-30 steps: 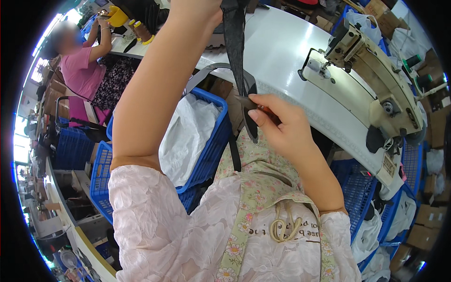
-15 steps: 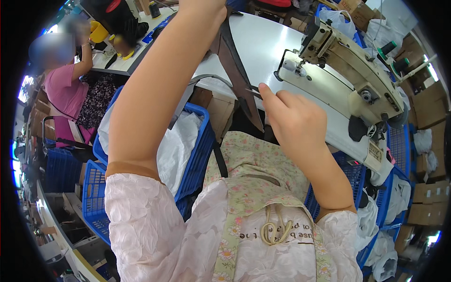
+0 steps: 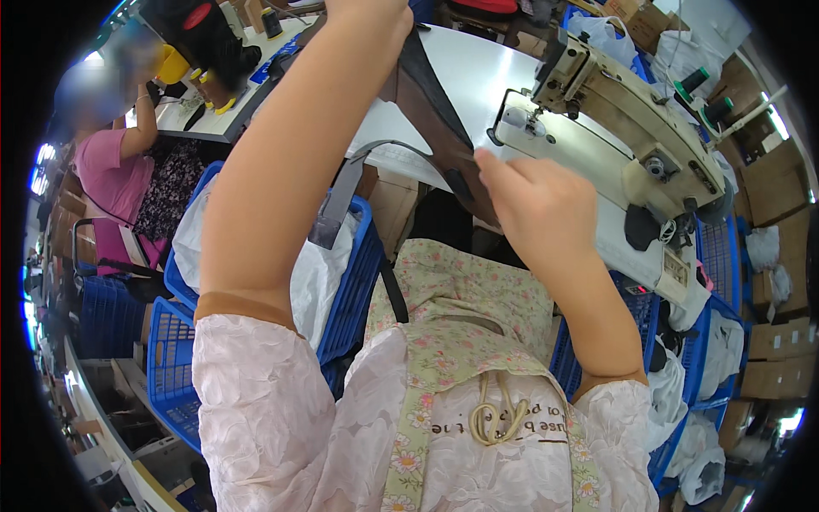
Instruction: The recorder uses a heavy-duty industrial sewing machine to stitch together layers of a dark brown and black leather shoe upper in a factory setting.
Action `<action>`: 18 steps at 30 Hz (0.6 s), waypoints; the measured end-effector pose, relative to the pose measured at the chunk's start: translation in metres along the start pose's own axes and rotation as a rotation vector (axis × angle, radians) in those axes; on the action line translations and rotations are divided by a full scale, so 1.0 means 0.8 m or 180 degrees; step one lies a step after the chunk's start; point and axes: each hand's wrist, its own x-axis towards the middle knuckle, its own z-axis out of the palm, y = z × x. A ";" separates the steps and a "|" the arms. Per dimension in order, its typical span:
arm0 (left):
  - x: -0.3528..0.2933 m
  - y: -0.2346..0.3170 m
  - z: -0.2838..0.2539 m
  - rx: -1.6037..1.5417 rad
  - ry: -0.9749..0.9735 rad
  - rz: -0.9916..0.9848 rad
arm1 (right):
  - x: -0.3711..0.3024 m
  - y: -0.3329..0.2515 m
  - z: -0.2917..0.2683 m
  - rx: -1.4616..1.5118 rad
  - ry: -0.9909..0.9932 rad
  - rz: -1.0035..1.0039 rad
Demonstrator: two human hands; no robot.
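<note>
A long dark brown piece [image 3: 439, 145] with black edging, leather-like, slants from the top of the view down toward my lap. A narrow grey-black strap [image 3: 341, 200] curves off it to the left. My left hand [image 3: 368, 8] is at the top edge, with its fingers cut off by the frame. The brown piece runs down from that hand, held up in front of the table. My right hand [image 3: 542, 200] is closed beside its lower part, index finger and thumb toward the edge. A thin dark tool, blurred now, pokes from that grip.
A sewing machine [image 3: 631, 128] stands on the white table [image 3: 478, 64] to the right. Blue crates [image 3: 363, 264] holding white bags flank me. At the left a person in pink [image 3: 111, 162] works at another table. Green thread spools [image 3: 695, 81] stand behind the machine.
My right hand has moved slightly along the brown piece, and the thin tool in it has blurred. The strap's end has swung into fuller view at the left. The whole view has shifted slightly.
</note>
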 end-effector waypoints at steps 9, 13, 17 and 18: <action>-0.009 0.144 -0.127 0.1358 0.0909 0.0447 | -0.004 -0.023 -0.017 0.1751 0.0731 -0.0403; -0.047 0.329 -0.246 0.2372 0.0843 0.0341 | -0.009 -0.017 0.017 0.1956 0.0427 -0.0409; -0.085 0.457 -0.354 0.3745 0.1682 -0.0416 | -0.010 -0.026 0.057 0.2336 0.0375 -0.0333; -0.095 0.476 -0.388 0.4277 0.1846 -0.0572 | -0.010 -0.028 0.064 0.2388 0.0365 -0.0315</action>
